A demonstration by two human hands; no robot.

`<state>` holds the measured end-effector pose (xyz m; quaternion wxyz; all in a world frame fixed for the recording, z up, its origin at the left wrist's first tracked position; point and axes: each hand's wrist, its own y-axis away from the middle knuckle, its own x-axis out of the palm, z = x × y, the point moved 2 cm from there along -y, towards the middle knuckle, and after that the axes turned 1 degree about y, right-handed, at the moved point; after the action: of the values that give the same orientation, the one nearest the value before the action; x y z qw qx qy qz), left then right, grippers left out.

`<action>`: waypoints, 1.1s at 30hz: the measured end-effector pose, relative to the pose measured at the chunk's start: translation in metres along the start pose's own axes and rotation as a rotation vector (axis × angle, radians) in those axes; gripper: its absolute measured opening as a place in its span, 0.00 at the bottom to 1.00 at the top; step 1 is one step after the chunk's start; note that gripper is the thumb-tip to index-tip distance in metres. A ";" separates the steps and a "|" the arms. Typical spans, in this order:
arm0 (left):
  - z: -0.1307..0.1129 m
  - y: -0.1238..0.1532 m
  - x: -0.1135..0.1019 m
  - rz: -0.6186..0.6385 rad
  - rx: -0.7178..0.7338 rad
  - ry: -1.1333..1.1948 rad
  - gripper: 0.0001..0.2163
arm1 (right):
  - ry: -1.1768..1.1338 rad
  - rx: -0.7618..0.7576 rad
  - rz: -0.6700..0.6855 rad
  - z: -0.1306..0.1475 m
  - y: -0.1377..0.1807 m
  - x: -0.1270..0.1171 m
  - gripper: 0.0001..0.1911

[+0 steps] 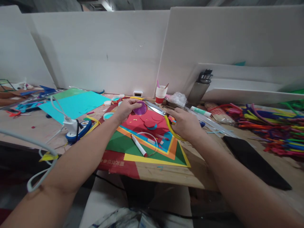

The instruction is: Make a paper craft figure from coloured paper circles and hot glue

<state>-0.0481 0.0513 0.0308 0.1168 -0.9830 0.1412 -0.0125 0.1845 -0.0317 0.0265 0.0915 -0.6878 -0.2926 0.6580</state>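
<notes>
My left hand [125,109] pinches a purple paper disc [141,108] over a stack of coloured paper sheets [133,144]. My right hand [184,123] is closed round the yellow handles of a pair of scissors [155,109], whose blades point left toward the disc. On the red top sheet lie cut red circles and a red-and-blue disc [150,124]. A white marker [139,145] and a thin wire ring [152,139] rest on the sheets near my wrists.
A pile of coloured pipe cleaners [270,123] fills the right side, with a black pad [251,161] in front. At the back stand a red-and-white cup [161,94], a metal bottle [200,87] and a glue stick [200,110]. Cyan paper [76,104] and a white charger [70,125] lie left.
</notes>
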 end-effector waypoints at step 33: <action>0.001 0.003 0.009 0.086 -0.002 0.112 0.14 | 0.066 -0.030 -0.016 0.005 0.003 0.000 0.18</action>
<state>-0.0402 0.0459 0.0285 0.1083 -0.9739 0.1894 -0.0624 0.1807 -0.0350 0.0247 0.0957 -0.7080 -0.3047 0.6299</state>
